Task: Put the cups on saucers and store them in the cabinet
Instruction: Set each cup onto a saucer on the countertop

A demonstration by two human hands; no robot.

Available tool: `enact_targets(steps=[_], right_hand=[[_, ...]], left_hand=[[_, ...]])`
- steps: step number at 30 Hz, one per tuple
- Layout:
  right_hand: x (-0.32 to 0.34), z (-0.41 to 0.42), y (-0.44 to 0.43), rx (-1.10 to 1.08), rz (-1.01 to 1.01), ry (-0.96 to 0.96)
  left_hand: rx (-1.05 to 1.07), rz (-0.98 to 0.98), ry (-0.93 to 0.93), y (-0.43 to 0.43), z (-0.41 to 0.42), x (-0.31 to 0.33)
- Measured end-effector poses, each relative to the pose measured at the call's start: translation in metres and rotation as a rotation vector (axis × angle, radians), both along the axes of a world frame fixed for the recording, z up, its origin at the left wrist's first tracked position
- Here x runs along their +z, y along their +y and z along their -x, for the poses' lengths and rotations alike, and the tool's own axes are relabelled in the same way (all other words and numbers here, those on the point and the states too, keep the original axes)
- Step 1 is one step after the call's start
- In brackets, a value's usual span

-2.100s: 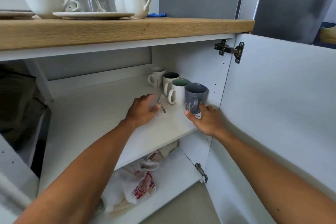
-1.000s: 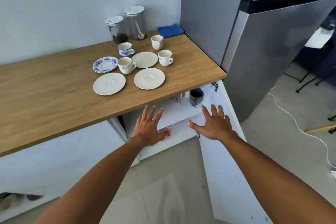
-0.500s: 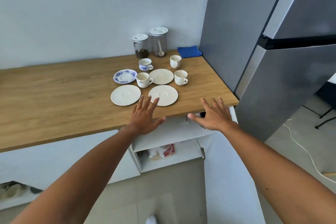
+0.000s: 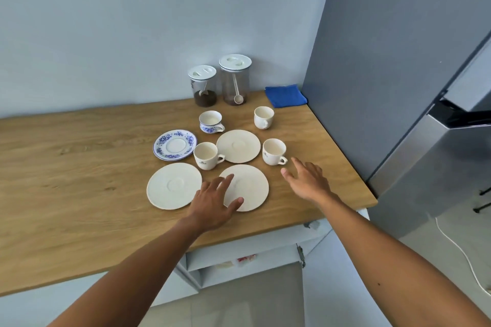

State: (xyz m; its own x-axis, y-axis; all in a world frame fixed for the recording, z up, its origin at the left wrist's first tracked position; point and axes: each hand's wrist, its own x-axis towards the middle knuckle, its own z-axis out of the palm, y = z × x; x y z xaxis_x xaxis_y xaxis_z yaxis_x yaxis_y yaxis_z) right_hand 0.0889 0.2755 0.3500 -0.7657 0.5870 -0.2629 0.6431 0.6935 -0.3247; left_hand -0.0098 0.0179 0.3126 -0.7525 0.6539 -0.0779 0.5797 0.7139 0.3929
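Note:
On the wooden counter [image 4: 79, 194] stand three white cups: one in the middle [image 4: 206, 155], one to the right [image 4: 274, 151], one at the back [image 4: 263, 117]. A blue-flowered cup [image 4: 211, 121] stands behind its blue-flowered saucer [image 4: 175, 144]. Three white saucers lie bare: front left [image 4: 174, 185], front right [image 4: 251, 188], back [image 4: 238, 145]. My left hand [image 4: 212, 204] hovers open over the front right saucer's near edge. My right hand [image 4: 308, 180] is open just in front of the right cup. The cabinet [image 4: 239, 265] below stands open.
Two lidded jars [image 4: 203, 86] [image 4: 235, 79] stand against the wall, a folded blue cloth [image 4: 285, 95] beside them. A grey fridge [image 4: 398, 87] closes off the counter's right end. The open cabinet door [image 4: 345, 287] hangs below my right arm.
I stood up from the cabinet shelf with its mugs. Both empty hands rose from below the counter edge to over the saucers and cups.

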Motion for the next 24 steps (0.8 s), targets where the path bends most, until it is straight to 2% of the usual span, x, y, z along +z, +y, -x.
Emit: enact_targets(steps=[4,8,12,18,24], right_hand=[[-0.014,0.028,0.016,-0.028,0.057,0.122],[-0.027,0.041,0.026,-0.051,0.184,0.378],[-0.037,0.042,0.031,-0.040,0.283,0.448],[-0.033,0.040,0.027,-0.220,0.704,0.559],[-0.024,0.018,0.009,-0.075,0.662,0.640]], left_hand=[[0.104,-0.057,-0.043,0.012,0.003,-0.008],[0.270,-0.182,-0.093,0.021,0.005,-0.011],[0.375,-0.217,-0.109,0.027,0.009,-0.013],[0.446,-0.273,-0.140,0.027,0.014,-0.013],[0.447,-0.318,-0.135,0.023,0.015,-0.015]])
